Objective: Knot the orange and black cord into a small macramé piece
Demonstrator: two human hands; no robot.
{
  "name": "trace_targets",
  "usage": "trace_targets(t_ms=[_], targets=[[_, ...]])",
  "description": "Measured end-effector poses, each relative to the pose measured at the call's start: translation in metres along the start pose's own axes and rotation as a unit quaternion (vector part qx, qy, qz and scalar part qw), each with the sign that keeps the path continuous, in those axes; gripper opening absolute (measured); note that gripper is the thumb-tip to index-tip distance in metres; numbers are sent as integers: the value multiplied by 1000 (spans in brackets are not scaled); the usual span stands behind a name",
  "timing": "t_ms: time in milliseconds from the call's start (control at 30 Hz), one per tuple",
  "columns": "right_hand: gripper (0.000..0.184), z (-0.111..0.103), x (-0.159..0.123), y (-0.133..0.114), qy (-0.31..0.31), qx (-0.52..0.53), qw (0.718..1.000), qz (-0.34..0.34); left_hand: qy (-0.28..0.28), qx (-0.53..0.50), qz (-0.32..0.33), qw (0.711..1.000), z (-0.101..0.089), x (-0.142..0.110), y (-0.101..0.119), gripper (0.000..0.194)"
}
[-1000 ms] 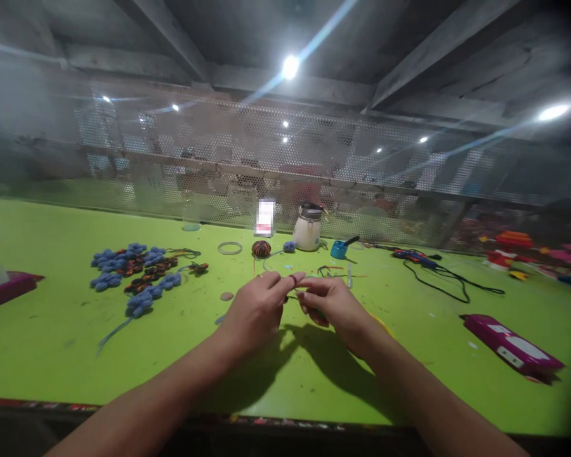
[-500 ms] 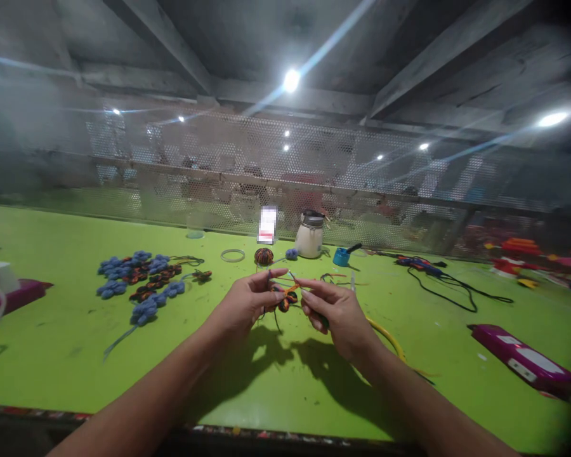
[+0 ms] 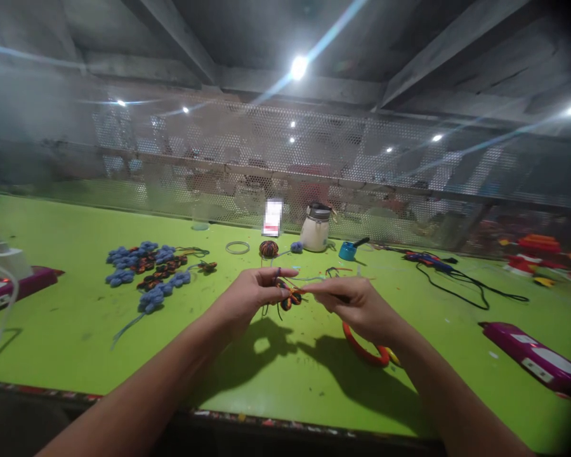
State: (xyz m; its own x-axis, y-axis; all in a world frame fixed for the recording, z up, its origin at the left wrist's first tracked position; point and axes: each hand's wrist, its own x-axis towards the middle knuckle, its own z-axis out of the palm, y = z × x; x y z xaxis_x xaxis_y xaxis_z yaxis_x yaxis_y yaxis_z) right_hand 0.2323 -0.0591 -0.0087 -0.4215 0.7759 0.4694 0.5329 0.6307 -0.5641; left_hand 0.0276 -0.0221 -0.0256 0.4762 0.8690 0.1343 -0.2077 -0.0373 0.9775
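Note:
My left hand (image 3: 250,297) pinches a small crocheted flower (image 3: 291,298) of dark and orange yarn between thumb and fingers. Yarn is wrapped around its outstretched index finger, and loose ends dangle below. Close on the right, my right hand (image 3: 354,301) is closed, its fingertips meeting the flower's edge. It grips what looks like a crochet hook, mostly hidden by the fingers. Beyond the hands sits a ball of dark and orange yarn (image 3: 269,248). Beside that ball lies a small blue yarn piece (image 3: 296,246).
Blue crocheted flowers (image 3: 155,297) and dark-orange ones (image 3: 164,274) lie left. A red loop (image 3: 364,350) is under my right forearm. Behind stand a white jar (image 3: 315,231), a phone (image 3: 272,218) and a blue pot (image 3: 347,251). Purple power strips (image 3: 535,358) flank the green table (image 3: 266,393).
The flower, hidden a second ago, shows in my left hand now. My right hand has turned, its index finger now extended toward the flower. A red loop has come into view beneath the right forearm.

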Motion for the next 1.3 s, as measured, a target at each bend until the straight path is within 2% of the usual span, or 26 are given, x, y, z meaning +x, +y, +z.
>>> trace_targets(t_ms=[233,467,667,733,767,867,933,967,1000,1033,1067,1133,1167,1200,1267,1300], targets=[[35,-6,-1,0,-49,-85,993,-59,-15,17,-19,1000,1,-1,1,39],[34,-1,-1,-1,-55,-168,982,-63,-12,42,-5,999,1,0,0,40],[37,6,-1,-6,-42,-224,973,-42,16,129,36,991,5,2,-2,40],[36,12,-1,-5,-18,-196,980,-20,44,218,98,970,6,1,-4,36],[35,15,-1,-4,-2,-163,987,-6,61,271,145,950,7,1,-5,32],[26,28,1,0,56,-5,996,62,89,413,289,859,10,-3,-10,29],[22,38,3,2,89,124,980,129,92,471,338,809,14,-5,-13,30],[21,42,4,2,103,195,962,162,97,483,347,798,15,-5,-14,31],[21,46,5,2,115,261,940,185,107,476,349,800,16,-5,-14,31],[22,50,5,2,124,318,919,199,118,449,341,818,17,-5,-14,32],[23,53,6,1,132,361,900,204,127,401,320,849,17,-4,-13,33],[24,55,6,0,140,405,881,199,123,247,235,932,15,-1,-10,39],[24,56,5,0,143,407,881,192,106,154,182,965,13,0,-8,43],[23,55,5,0,146,398,887,181,81,66,130,986,11,1,-6,46],[21,53,4,1,154,349,913,145,29,-61,60,996,7,2,-2,50],[19,51,3,1,161,306,931,117,13,-91,41,995,6,1,0,51]])
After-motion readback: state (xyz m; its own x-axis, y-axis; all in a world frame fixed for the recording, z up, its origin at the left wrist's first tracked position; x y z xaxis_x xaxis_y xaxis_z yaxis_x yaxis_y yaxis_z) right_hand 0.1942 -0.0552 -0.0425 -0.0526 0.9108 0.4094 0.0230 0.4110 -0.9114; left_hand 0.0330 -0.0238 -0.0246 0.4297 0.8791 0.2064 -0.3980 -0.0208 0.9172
